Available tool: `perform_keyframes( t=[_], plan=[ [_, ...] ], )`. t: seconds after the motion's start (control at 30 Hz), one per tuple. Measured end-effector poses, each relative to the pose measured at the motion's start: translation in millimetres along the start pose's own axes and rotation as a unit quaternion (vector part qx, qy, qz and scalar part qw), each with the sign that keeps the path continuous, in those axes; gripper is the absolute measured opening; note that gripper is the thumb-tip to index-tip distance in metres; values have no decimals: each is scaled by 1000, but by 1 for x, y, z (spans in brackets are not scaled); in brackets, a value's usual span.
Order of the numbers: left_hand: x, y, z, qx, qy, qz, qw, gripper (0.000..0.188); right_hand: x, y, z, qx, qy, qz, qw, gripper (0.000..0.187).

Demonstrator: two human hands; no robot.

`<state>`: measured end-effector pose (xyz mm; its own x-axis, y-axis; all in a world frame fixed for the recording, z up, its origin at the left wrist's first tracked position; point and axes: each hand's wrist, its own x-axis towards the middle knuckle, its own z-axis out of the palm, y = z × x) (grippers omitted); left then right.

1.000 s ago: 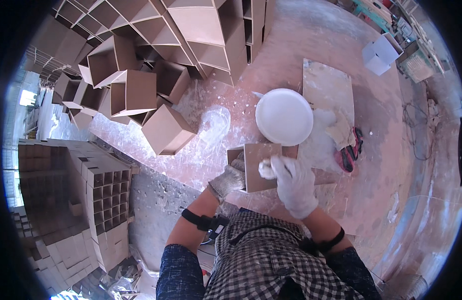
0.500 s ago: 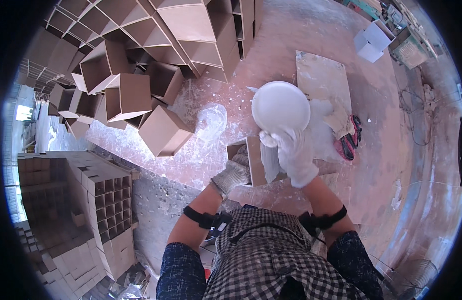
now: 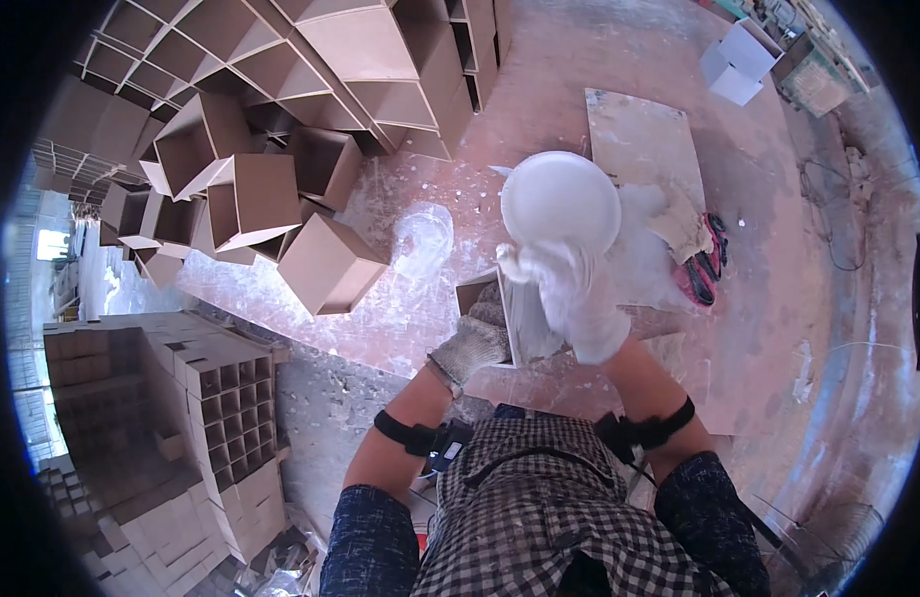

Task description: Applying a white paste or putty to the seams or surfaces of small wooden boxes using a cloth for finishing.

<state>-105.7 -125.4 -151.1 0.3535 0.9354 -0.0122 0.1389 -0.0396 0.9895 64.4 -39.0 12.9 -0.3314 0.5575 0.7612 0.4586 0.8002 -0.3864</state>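
My left hand [image 3: 477, 338], in a grey knit work glove, reaches into the open side of a small brown board box [image 3: 513, 333] and grips it. The box's right face carries a greyish-white smeared coat. My right hand [image 3: 577, 298], in a white-covered glove, is closed at the upper edge of that face. Its fingers are blurred, and whatever they hold is hidden. Just beyond is a round white tub [image 3: 559, 199], its inside white; my right hand overlaps its near rim.
Several open brown boxes [image 3: 331, 264] lie piled at left, before tall stacks of boxes [image 3: 361, 50]. Another gridded stack [image 3: 231, 408] stands nearer on the left. A stained board [image 3: 644, 139] lies beyond the tub, with a pink-and-black shoe [image 3: 699, 274] beside it. White boxes [image 3: 740, 62] sit far right.
My right hand has shifted left toward the box's upper edge, showing more of the coated face. My left hand stays in the box. The view has moved slightly.
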Motion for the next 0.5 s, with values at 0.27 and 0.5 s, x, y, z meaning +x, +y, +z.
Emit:
perform_keyframes(
  t=[0.27,0.5],
  plan=[
    [9,102,-13,97,-62,-94,989,52,-45,-65,-92,88,-420,109,897,18],
    [26,131,-4,478,-124,-65,867,47,-26,24,-29,-6,-29,117,993,24]
  ],
)
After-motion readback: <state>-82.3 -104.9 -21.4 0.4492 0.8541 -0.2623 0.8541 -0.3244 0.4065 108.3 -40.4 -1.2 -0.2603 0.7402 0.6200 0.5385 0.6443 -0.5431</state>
